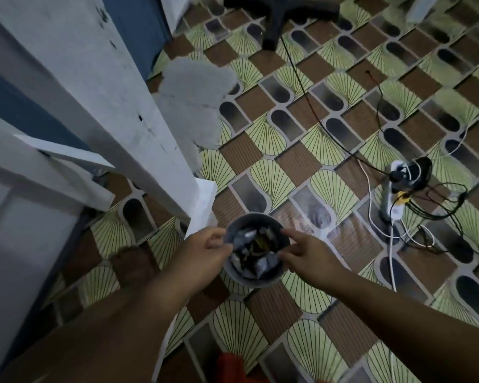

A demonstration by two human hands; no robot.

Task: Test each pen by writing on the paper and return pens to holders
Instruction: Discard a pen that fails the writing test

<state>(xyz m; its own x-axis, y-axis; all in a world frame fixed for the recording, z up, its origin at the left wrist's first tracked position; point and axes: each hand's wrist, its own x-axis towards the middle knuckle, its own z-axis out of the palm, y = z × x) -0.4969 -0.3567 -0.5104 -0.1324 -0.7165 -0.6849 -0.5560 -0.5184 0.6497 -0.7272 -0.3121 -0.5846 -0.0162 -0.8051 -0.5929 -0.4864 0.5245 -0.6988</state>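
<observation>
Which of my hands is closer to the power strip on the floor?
Right. Your right hand is at the round container's right rim, the side facing the power strip. Your left hand is at the container's left rim, farther away.

Grey bin (pixel 234 275), green-and-brown patterned floor (pixel 310 167)

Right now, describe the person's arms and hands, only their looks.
Both forearms are bare as far as the picture shows, with no sleeves in view. The left hand and the right hand wear no gloves, and no rings, watch or bands show on either. The picture is dim and slightly blurred, so fine marks cannot be told.
</observation>
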